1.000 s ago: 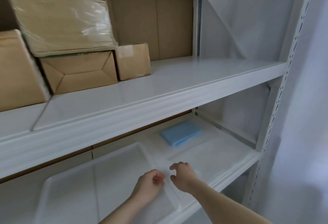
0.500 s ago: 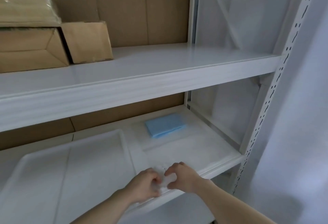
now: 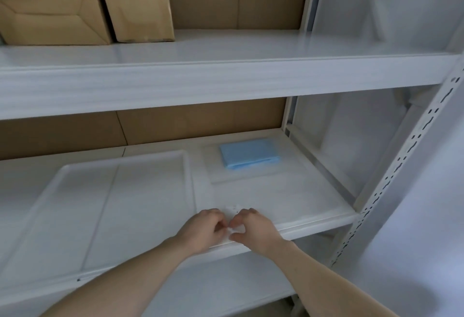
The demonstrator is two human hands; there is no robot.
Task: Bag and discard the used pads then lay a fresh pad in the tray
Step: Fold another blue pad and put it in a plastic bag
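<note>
A folded blue pad lies at the back right of the lower shelf, seemingly inside a clear plastic bag that spreads flat toward the front edge. My left hand and my right hand meet at the bag's near end, and each pinches its crumpled edge between thumb and fingers. A shallow white tray sits to the left of the bag, with nothing visible in it. My left hand is just past the tray's near right corner.
The upper shelf juts out above the hands and carries cardboard boxes at its left. A perforated white upright stands at the right. Brown cardboard backs the shelving. Another shelf shows below the forearms.
Both hands have drawn back toward the shelf's front edge and closed in on each other, gathering the bag's near edge. The view has tilted down and shifted.
</note>
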